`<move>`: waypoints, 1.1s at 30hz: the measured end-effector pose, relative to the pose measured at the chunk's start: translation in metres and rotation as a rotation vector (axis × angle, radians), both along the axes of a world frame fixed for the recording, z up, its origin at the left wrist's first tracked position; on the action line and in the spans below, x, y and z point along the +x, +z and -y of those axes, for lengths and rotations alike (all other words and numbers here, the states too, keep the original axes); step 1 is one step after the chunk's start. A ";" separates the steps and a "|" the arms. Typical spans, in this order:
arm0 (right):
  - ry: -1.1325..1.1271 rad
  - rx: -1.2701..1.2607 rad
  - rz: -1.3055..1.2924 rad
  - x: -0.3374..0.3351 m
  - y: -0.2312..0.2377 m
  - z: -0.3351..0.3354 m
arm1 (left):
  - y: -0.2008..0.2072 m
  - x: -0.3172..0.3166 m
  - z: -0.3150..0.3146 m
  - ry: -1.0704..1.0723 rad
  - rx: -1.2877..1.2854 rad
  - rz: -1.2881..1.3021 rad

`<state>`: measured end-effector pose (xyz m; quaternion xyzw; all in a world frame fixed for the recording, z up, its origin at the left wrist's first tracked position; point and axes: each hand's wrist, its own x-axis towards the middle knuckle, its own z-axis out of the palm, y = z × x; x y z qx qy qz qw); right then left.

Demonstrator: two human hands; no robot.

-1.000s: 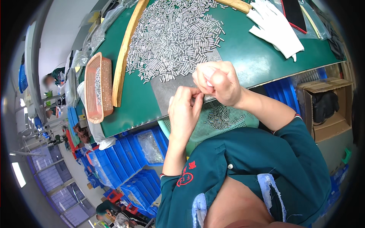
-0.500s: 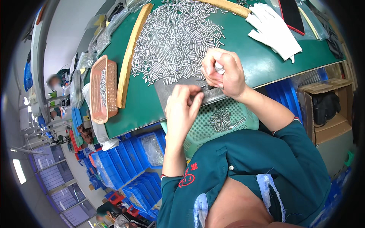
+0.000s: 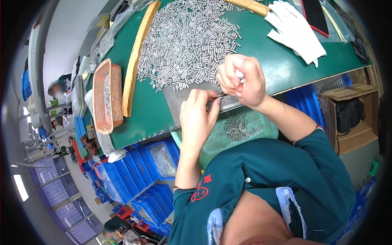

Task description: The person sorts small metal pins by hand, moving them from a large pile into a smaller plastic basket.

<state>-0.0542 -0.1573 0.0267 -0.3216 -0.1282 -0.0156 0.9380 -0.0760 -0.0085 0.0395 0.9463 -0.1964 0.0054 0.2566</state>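
Nearest, a green perforated tray (image 3: 261, 128) sits below the table edge, just beneath the hands, placed so that small metal pins (image 3: 239, 127) collect in it. Above it, the left hand (image 3: 198, 118) is closed to a narrow pinch, apparently on one pin, though the item is too small to confirm. The right hand (image 3: 241, 81) is curled around a small pale object, its fingertips meeting the left hand's over a grey plate (image 3: 179, 102). Beyond, a loose pile of pins (image 3: 188, 38) covers the green table (image 3: 286, 73), bounded by a wooden strip (image 3: 136, 61) that keeps stock from rolling off. White gloves (image 3: 296, 30) lie farther right, and an orange basket (image 3: 107, 96) stands to the left.
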 end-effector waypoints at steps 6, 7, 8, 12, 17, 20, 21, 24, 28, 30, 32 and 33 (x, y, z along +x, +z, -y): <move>-0.009 0.010 0.019 0.000 0.000 0.001 | -0.002 -0.001 0.001 0.006 -0.016 -0.003; -0.011 0.022 0.039 0.000 -0.001 0.001 | -0.002 -0.001 0.000 0.006 -0.032 -0.003; -0.010 0.022 0.038 0.000 0.000 0.001 | -0.003 -0.002 0.000 0.006 -0.049 -0.003; -0.002 0.023 0.052 0.000 -0.002 0.000 | -0.006 -0.001 -0.003 0.006 -0.082 -0.005; -0.031 -0.159 0.254 -0.002 -0.003 -0.005 | -0.004 -0.001 -0.001 -0.031 -0.087 0.032; -0.095 -0.267 0.195 -0.001 0.005 -0.013 | -0.006 0.000 -0.002 -0.039 -0.087 0.050; -0.110 -0.272 0.236 0.000 0.002 -0.014 | -0.006 0.000 -0.003 -0.038 -0.086 0.054; -0.027 -0.056 0.136 0.000 -0.006 -0.005 | -0.006 -0.002 -0.002 0.002 -0.099 0.017; 0.053 0.021 0.037 0.002 0.000 0.003 | -0.007 -0.003 -0.001 0.040 -0.131 -0.006; 0.044 0.006 0.021 0.001 0.000 0.001 | -0.007 -0.003 0.000 0.045 -0.137 -0.015; 0.057 0.009 0.028 0.001 0.000 0.001 | -0.007 -0.003 0.000 0.056 -0.145 -0.035; 0.057 0.008 0.025 0.002 -0.001 0.001 | -0.007 -0.003 0.000 0.056 -0.146 -0.038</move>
